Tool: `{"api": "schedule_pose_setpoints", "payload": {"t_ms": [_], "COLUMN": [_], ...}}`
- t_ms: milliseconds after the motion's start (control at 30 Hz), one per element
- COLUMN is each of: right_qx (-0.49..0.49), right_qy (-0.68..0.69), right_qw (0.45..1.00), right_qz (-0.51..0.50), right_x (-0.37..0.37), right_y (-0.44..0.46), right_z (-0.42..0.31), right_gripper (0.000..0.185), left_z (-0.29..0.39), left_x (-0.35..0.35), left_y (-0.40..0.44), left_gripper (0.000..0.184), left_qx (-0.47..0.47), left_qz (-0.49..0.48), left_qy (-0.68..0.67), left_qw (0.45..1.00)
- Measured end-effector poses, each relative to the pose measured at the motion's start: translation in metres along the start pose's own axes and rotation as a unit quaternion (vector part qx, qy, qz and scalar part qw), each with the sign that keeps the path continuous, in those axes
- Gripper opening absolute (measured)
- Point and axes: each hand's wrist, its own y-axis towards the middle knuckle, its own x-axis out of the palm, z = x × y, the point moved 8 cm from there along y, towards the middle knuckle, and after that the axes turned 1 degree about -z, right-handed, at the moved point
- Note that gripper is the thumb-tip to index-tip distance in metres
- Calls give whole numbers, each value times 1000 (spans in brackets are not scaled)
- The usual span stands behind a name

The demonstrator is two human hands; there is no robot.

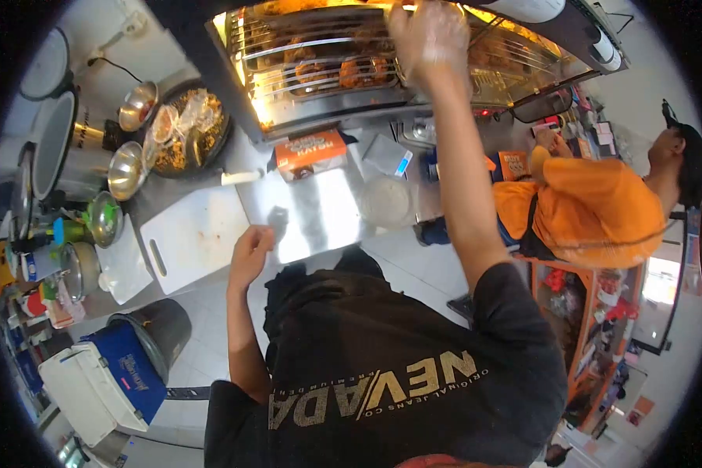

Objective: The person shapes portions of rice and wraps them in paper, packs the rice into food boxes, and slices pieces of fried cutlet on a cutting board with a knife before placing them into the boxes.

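My right hand (433, 47), in what looks like a clear plastic glove, is raised in front of the lit warming cabinet (327, 111). Motion smears its fingers, so any hold is hidden. Behind it, browned pieces of food (363, 72) sit among the cabinet's metal racks. Lower down, my left hand (253, 246) hovers near the steel counter (320, 218), fingers curled in, with nothing visible in them. Beside that hand lies a white cutting board (195, 234) with small stains. An orange printed box (310, 156) stands on the counter below the cabinet.
A dark pan (203, 117) of crumbly food and several metal bowls (127, 170) crowd the left. A round translucent container (386, 201) and a scale-like device (388, 156) stand near the box. At right, a person in orange (593, 207) works close by. A bin (164, 331) stands below left.
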Motion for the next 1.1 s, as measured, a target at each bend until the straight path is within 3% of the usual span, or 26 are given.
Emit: {"api": "schedule_pose_setpoints", "payload": {"t_ms": [133,367,500,667,733,833,967,1100], "right_qx": [34,77,97,132,148,182,246,276], "right_qy": [-115,-152,-127,-53,-8,85,305,500], "right_qw": [988,968,969,974,975,968,915,820], "right_qz": [-95,-182,-188,-175,-167,-150,-102,-34], "right_x": [54,116,130,143,149,156,159,158], "right_y": [47,67,72,76,75,73,63,45], "right_z": [-8,1,8,19,25,41,68,86], "right_gripper": [30,30,30,30,30,30,30,30], "left_z": [-84,-300,-360,-439,-472,-468,-501,-499], "left_x": [-45,-99,-99,-51,-16,16,59,54], "left_y": [-81,-217,-288,-366,-391,-414,-436,-424], "left_gripper": [29,29,29,29,28,24,25,26], "left_qx": [-106,-273,-369,-461,-390,-408,-222,-264], "left_qz": [64,182,236,270,247,196,166,145], "left_qy": [-59,-96,-125,-150,-114,-107,121,122], "left_qw": [991,940,890,832,880,885,953,946]}}
